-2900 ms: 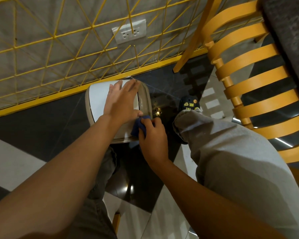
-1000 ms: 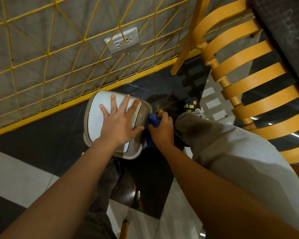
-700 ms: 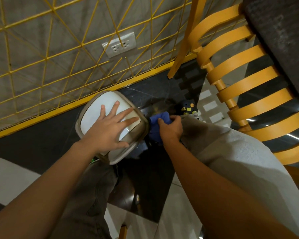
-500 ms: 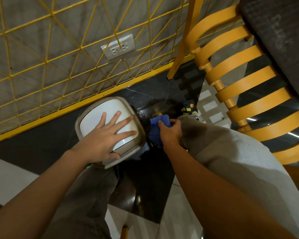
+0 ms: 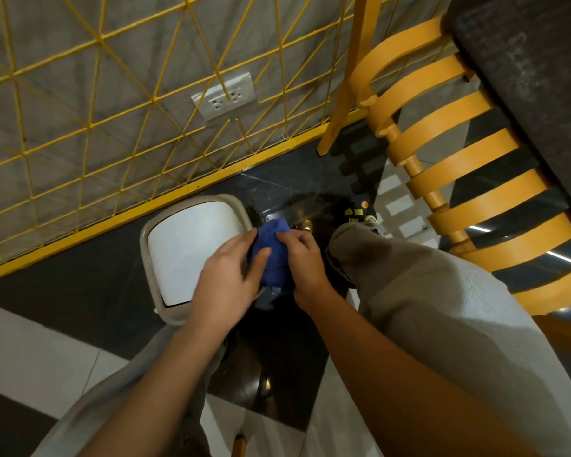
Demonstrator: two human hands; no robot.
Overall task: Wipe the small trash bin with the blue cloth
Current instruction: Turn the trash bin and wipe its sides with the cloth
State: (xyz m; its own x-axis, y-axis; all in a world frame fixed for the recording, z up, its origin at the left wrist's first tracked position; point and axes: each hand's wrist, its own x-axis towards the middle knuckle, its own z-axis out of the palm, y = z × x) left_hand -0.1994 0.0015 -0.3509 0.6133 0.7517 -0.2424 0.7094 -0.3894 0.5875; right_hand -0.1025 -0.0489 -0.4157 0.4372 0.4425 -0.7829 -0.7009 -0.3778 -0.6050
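The small trash bin (image 5: 185, 249) stands on the dark floor, seen from above, with a beige rim and a white lid. A bunched blue cloth (image 5: 272, 255) sits at the bin's right side. My right hand (image 5: 302, 262) grips the cloth from the right. My left hand (image 5: 226, 283) lies over the bin's right edge and pinches the cloth's left side with thumb and fingers. The lower part of the cloth is hidden between both hands.
A yellow wire grid (image 5: 112, 103) with a wall socket (image 5: 225, 98) rises just behind the bin. A yellow slatted chair (image 5: 468, 179) stands at the right. My right knee (image 5: 426, 291) and shoe (image 5: 356, 214) are beside the cloth. The floor has black and white tiles.
My left hand has come off the white lid and moved right onto the cloth. Both hands now hold the cloth, and the bin stands more upright.
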